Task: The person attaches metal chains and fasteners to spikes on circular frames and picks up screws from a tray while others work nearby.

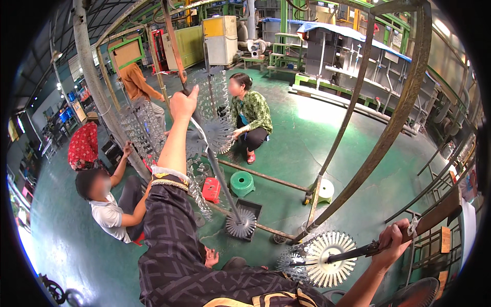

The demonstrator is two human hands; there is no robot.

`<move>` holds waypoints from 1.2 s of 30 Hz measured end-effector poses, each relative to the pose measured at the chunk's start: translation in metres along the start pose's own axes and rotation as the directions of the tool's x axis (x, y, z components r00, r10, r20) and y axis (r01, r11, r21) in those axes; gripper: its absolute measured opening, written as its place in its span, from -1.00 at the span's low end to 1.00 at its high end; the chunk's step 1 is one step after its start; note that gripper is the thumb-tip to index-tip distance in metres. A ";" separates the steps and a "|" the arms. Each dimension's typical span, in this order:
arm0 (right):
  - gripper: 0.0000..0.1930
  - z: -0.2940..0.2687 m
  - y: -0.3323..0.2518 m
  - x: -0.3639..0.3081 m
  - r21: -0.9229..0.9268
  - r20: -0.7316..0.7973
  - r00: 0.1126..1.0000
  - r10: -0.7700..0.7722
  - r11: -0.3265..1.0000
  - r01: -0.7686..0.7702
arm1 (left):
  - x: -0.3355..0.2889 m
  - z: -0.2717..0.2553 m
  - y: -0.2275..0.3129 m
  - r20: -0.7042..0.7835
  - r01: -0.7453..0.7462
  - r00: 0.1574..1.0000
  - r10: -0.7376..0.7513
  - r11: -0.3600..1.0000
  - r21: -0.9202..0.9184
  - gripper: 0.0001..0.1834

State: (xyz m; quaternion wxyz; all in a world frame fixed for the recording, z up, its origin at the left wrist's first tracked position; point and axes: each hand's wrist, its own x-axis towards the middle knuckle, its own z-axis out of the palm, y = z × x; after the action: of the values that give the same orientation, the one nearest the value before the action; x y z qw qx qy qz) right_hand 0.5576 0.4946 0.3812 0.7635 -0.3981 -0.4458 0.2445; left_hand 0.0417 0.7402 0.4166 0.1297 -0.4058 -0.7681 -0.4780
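High on the left, my left hand is closed around a dark rod just below a rusty hanging bar. At that rod's lower end is a grey slotted disc. Behind my left hand hang slotted discs with many small shiny metal pieces around them. At the lower right, my right hand is wrapped round another dark rod, near a brown bar. A pale slotted disc sits on this rod, with shiny pieces beside it.
Rusty frame posts rise on the right, and a pale post on the left. A person in green squats ahead; another in white sits at left. A green stool and red stool stand below.
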 end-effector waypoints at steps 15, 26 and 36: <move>-0.86 -0.013 0.005 0.001 0.029 0.004 1.000 0.027 0.999 -0.027 | -0.004 -0.005 -0.006 -0.083 0.179 0.982 -0.167 0.969 0.171 -0.41; -0.88 0.004 0.000 -0.003 0.014 0.003 0.999 0.033 0.999 -0.033 | 0.014 0.014 0.001 -0.042 0.184 0.983 -0.180 0.961 0.204 -0.47; -0.86 0.012 0.003 -0.009 0.021 0.021 0.999 0.040 0.999 -0.040 | 0.010 0.038 -0.010 -0.040 0.190 0.982 -0.186 0.959 0.211 -0.44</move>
State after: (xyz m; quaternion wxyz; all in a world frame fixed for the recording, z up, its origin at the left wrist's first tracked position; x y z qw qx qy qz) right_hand 0.5427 0.4950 0.3775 0.7580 -0.3963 -0.4430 0.2686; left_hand 0.0350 0.7749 0.3971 0.1343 -0.3099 -0.8488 -0.4069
